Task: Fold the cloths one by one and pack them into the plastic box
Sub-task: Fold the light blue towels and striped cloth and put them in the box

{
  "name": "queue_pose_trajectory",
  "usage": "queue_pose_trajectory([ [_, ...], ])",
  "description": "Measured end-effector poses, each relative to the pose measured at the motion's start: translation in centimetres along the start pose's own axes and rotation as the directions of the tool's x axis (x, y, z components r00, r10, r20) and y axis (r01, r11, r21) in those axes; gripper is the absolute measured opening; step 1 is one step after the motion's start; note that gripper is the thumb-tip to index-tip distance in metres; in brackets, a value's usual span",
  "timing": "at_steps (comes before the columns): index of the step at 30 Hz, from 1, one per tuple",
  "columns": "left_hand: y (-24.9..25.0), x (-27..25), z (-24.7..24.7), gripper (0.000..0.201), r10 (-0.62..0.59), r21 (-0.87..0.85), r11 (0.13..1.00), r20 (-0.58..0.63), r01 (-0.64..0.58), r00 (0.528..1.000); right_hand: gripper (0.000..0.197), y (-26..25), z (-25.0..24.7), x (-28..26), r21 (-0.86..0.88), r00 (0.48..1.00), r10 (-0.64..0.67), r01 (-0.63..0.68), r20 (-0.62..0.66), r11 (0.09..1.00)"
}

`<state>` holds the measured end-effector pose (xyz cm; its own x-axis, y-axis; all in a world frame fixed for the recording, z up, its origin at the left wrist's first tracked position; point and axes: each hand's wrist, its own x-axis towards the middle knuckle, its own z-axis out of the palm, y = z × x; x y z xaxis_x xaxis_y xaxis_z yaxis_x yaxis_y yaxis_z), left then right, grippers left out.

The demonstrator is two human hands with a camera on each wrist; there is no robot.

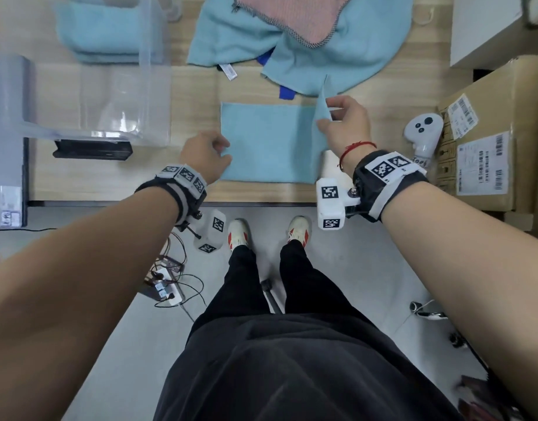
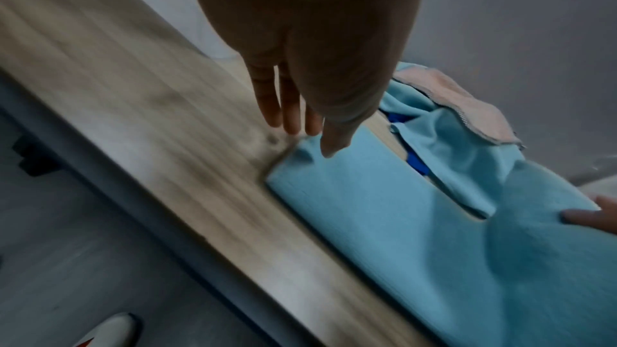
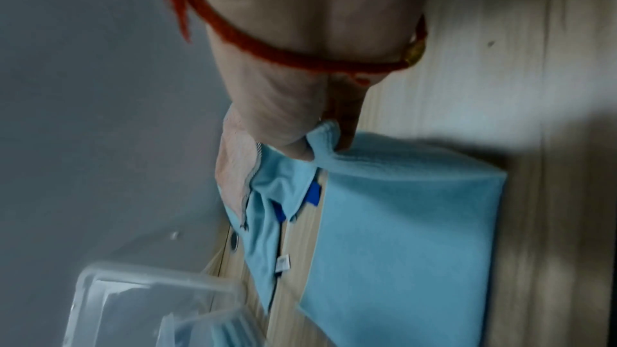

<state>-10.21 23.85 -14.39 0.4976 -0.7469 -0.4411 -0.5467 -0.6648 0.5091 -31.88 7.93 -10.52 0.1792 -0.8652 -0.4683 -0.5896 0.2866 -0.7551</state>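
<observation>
1. Light blue cloth [image 1: 267,141] lies flat on the bench [image 1: 115,174], folded to a rectangle, near the bench's front edge.
2. My right hand [image 1: 346,123] pinches the cloth's far right corner between thumb and fingers and holds that corner raised off the bench; the wrist view shows the fabric bunched in the pinch.
3. My left hand [image 1: 207,156] sits at the cloth's left edge. The wrist view shows my fingers [image 2: 290,104] straight and close together, tips at the cloth's corner; it is blurred, so I cannot tell whether they press it.
4. Beyond the cloth: a heap of unfolded blue cloths [image 1: 295,41] with a pink cloth [image 1: 287,16] on top.
5. Left of the cloth: the clear plastic box [image 1: 125,86], with folded blue cloths [image 1: 106,31] at its far end.
6. Right of the cloth: a white controller [image 1: 422,132], then a cardboard carton [image 1: 486,138].
</observation>
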Motion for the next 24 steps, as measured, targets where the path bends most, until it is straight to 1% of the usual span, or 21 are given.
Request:
queue_pose_trajectory([
  [2, -1.3, -0.5, -0.2, 0.028, -0.026, -0.025, 0.999, 0.075, 0.028, 0.997, 0.024, -0.8, 1.8, -0.3, -0.030, 0.999, -0.036, 0.037, 0.020, 0.999],
  [4, -2.9, -0.6, -0.5, 0.040, -0.010, -0.030, 0.999, 0.159, 0.015, 0.987, 0.022, -1.8, 4.1, -0.8, -0.076, 0.996, -0.077, 0.081, 0.049, 0.994],
  [6, -3.6, -0.6, -0.3, 0.049, 0.026, -0.058, 0.998, 0.193, -0.015, 0.981, 0.023, -2.4, 5.8, -1.2, -0.107, 0.990, -0.120, 0.128, 0.072, 0.986],
  [8, -4.0, -0.4, -0.4, 0.054, 0.047, -0.092, 0.995, 0.203, -0.028, 0.978, 0.022, -2.8, 7.8, -1.8, -0.142, 0.982, -0.152, 0.167, 0.112, 0.976],
  [13, -4.8, 0.1, 0.1, 0.053, 0.057, -0.171, 0.985, 0.205, -0.021, 0.977, 0.022, -2.8, 11.7, -2.8, -0.233, 0.968, -0.163, 0.206, 0.190, 0.950],
  [18, -5.0, 0.3, 0.1, 0.049, 0.044, -0.251, 0.968, 0.220, 0.013, 0.975, 0.024, -1.8, 14.2, -3.0, -0.310, 0.965, -0.150, 0.213, 0.213, 0.926],
  [21, -5.0, 0.5, -0.2, 0.049, 0.054, -0.267, 0.964, 0.235, 0.010, 0.971, 0.026, -1.2, 15.0, -2.9, -0.318, 0.963, -0.140, 0.211, 0.230, 0.924],
  [24, -4.9, 0.5, -0.5, 0.048, 0.059, -0.285, 0.959, 0.253, 0.016, 0.966, 0.028, -1.0, 15.5, -3.1, -0.279, 0.952, -0.173, 0.243, 0.254, 0.929],
])
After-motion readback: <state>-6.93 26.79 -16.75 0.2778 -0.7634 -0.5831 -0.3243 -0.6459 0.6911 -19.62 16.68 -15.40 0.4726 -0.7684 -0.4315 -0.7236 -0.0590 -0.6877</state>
